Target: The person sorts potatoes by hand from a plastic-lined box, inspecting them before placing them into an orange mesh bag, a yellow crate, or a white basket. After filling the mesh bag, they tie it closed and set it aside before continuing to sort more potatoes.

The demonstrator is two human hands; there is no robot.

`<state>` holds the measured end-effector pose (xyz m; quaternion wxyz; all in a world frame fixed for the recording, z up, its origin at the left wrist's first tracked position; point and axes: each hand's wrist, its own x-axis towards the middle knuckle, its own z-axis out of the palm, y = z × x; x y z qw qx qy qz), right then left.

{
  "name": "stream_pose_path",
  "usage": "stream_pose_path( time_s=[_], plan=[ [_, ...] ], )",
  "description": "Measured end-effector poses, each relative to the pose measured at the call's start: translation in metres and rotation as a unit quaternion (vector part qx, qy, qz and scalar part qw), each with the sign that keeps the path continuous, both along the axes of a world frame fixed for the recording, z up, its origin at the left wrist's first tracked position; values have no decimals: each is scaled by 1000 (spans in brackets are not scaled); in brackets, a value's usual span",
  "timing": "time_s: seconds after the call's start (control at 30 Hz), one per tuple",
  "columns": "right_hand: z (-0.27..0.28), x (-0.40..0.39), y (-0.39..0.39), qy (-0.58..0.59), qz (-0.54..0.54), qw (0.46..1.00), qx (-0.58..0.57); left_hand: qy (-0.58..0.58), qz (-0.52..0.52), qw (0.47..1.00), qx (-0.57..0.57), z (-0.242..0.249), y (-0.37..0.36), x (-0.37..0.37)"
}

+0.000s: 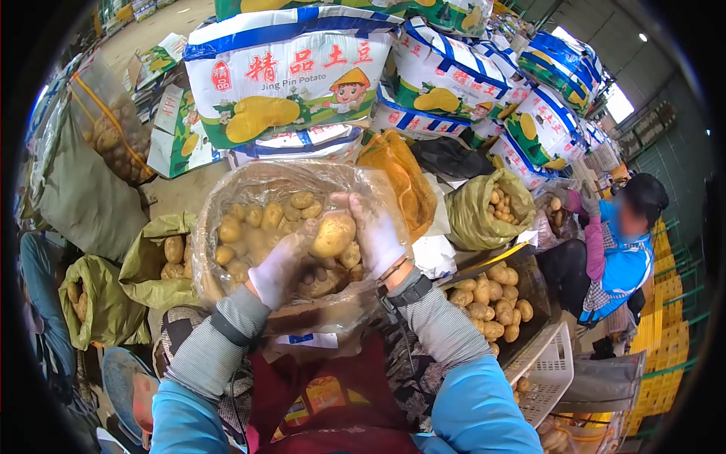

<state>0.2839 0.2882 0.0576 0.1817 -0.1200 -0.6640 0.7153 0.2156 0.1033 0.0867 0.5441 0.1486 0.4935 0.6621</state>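
Observation:
A large round potato [333, 234] is held between my two white-gloved hands, above a carton lined with clear plastic [208, 216]. My left hand [283, 266] presses on its left side, its fingertips slightly blurred. Against its right side rests my right hand [376, 236], with fingers reaching up along it. Several smaller potatoes [253, 218] lie inside the carton, partly covered by my hands and wrists. The carton stands right in front of my lap.
Printed potato cartons [291, 83] are stacked ahead. Green sacks of potatoes [491, 208] stand on both sides. At right are a dark crate of potatoes [495, 303], a white plastic basket [548, 371] and a seated person in blue [616, 257]. An orange mesh bag [401, 181] lies beyond the carton.

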Motion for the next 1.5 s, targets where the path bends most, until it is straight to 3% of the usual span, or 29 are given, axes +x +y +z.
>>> stream_pose_path(
  time_s=[0.07,0.17,0.27,0.3,0.4,0.6,0.67,0.73,0.83,0.87,0.9,0.93,1.0,1.07,1.13,1.2,1.23,1.27,1.3,1.4,1.5],
  plan=[
    [33,9,-8,-32,14,997,-63,38,-18,999,-21,-4,2,-3],
    [26,7,-21,3,58,997,-50,72,-28,996,-44,-11,4,-6],
    [-1,1,-15,30,11,999,18,91,-1,992,-82,-3,11,2],
    [9,3,-15,-17,-5,997,-69,97,12,990,-98,0,14,5],
    [-8,-2,-12,-50,-77,990,-108,286,40,954,-78,-28,22,4],
    [3,10,10,-7,6,986,-169,178,-23,983,-39,-20,12,-3],
    [6,22,35,-31,14,993,-111,123,36,992,-8,-41,10,-12],
    [6,42,76,-71,-24,991,115,82,97,992,-3,-44,5,-22],
    [-15,74,140,-197,-36,939,279,35,148,988,-6,-27,-17,-32],
    [-38,121,182,-343,-85,887,296,18,154,988,14,-25,-26,-35],
    [-25,131,178,-414,-64,789,450,0,159,987,34,-23,-36,-39],
    [-29,139,177,-437,-85,748,492,-18,166,985,54,-20,-44,-42],
    [-30,134,165,-424,-104,810,391,-9,178,982,55,-12,-55,-46],
    [-57,109,159,-307,-36,922,234,44,187,981,12,-1,-57,-45],
    [-68,62,121,-251,40,945,205,48,211,976,10,0,-59,-48],
    [-85,9,84,-295,96,897,315,49,248,967,19,-3,-60,-53],
    [-125,-15,87,-229,176,911,294,48,273,960,30,-5,-61,-57],
    [-141,-41,77,-304,206,864,344,48,297,953,41,-6,-62,-61],
    [-161,-65,67,-355,211,808,420,33,313,949,31,-7,-62,-66],
    [-224,-116,52,-534,203,680,459,-12,347,938,16,-8,-64,-79],
    [-273,-121,50,-580,141,642,482,-53,347,936,24,-4,-64,-79]
  ],
)
